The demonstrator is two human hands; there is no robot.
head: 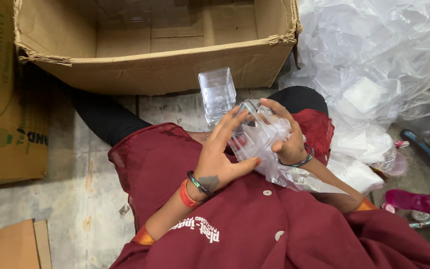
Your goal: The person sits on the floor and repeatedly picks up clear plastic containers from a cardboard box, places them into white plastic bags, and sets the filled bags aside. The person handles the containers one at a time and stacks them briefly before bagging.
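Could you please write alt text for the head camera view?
Seated on the floor, a person's left hand and right hand hold a clear plastic container in a thin plastic bag. Another clear square container stands before an open cardboard box; plastic bags lie alongside.

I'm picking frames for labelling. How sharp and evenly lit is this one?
Head view: soft, even light, no hard shadows; both hands, left and right, sharp; clear container hard to outline; white glare on plastic bag pile; box edges bow slightly.
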